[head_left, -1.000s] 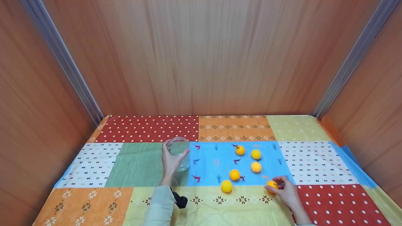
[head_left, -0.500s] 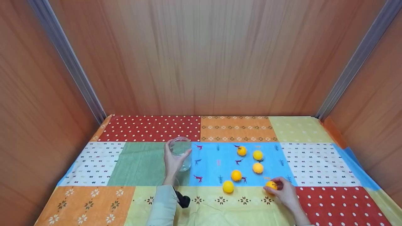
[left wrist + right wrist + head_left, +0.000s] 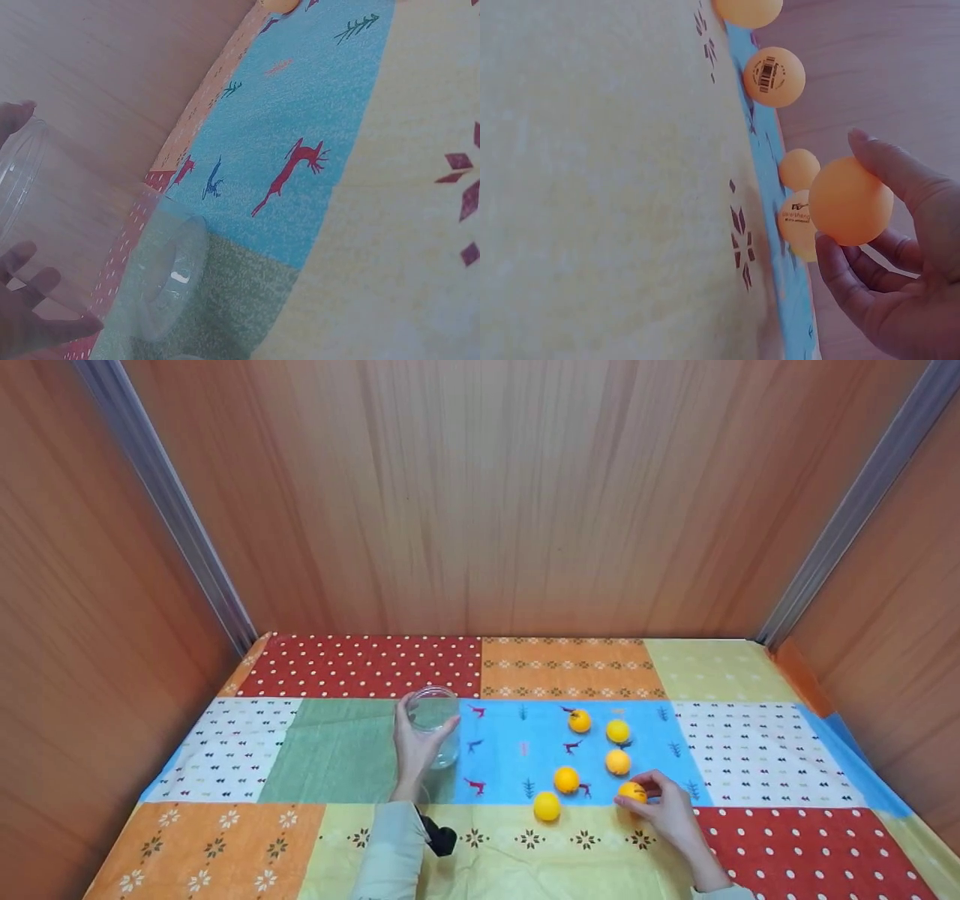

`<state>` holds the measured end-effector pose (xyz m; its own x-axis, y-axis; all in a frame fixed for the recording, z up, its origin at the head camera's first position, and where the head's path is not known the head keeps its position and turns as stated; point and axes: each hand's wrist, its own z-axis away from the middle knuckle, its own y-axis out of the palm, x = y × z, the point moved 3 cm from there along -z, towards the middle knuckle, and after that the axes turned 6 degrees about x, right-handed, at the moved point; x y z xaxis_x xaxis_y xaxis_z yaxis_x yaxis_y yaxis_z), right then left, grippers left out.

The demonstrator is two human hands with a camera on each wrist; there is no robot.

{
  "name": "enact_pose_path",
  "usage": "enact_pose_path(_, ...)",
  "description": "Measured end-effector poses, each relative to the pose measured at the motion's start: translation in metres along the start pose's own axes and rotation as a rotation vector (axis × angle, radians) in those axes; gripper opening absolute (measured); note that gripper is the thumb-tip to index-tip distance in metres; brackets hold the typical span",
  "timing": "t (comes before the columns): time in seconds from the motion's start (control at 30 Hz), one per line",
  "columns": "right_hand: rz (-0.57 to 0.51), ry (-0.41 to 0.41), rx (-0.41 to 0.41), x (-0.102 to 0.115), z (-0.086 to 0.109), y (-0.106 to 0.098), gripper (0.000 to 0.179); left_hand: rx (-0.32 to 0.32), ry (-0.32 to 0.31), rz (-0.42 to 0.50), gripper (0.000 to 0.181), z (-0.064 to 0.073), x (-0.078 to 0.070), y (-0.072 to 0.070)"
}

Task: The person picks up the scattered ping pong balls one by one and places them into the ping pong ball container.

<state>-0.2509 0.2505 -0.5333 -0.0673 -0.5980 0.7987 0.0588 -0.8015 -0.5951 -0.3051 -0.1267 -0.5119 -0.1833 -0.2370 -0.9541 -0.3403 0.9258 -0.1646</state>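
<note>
My left hand (image 3: 414, 754) grips a clear plastic jar (image 3: 444, 750) near its rim, thumb on one side and fingers round the other. The jar stands upright on the cloth, and its transparent base (image 3: 176, 281) shows in the left wrist view. An orange ping-pong ball (image 3: 632, 793) is pinched between the thumb and fingertips of my right hand (image 3: 671, 814). In the right wrist view this held ball (image 3: 851, 201) partly covers a printed ball (image 3: 797, 225) behind it.
Several more orange ping-pong balls lie loose on the blue patch, such as the one farthest back (image 3: 579, 721); the nearest ball (image 3: 547, 806) is on the blue-yellow seam. A patchwork tablecloth (image 3: 510, 855) covers the table. Wood-grain panels (image 3: 480, 510) enclose the back and sides.
My right hand has lifted the ping-pong ball slightly and carried it a little to the left and away from me. The left hand keeps its hold on the jar.
</note>
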Motion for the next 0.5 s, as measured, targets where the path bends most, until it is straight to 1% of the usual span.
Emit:
enact_pose_path(0.27,-0.038,-0.059,0.004,0.019,-0.007,0.007,0.036,0.013,-0.029,-0.004,0.079,-0.002,0.001,0.000)
enact_pose_path(0.3,-0.048,-0.073,0.006,0.022,-0.007,0.008,0.035,0.011,-0.045,-0.002,0.081,0.000,-0.004,-0.001)
enact_pose_path(0.5,-0.083,-0.154,0.002,0.035,-0.010,0.015,0.032,0.031,-0.074,-0.015,0.083,0.000,-0.006,-0.002)
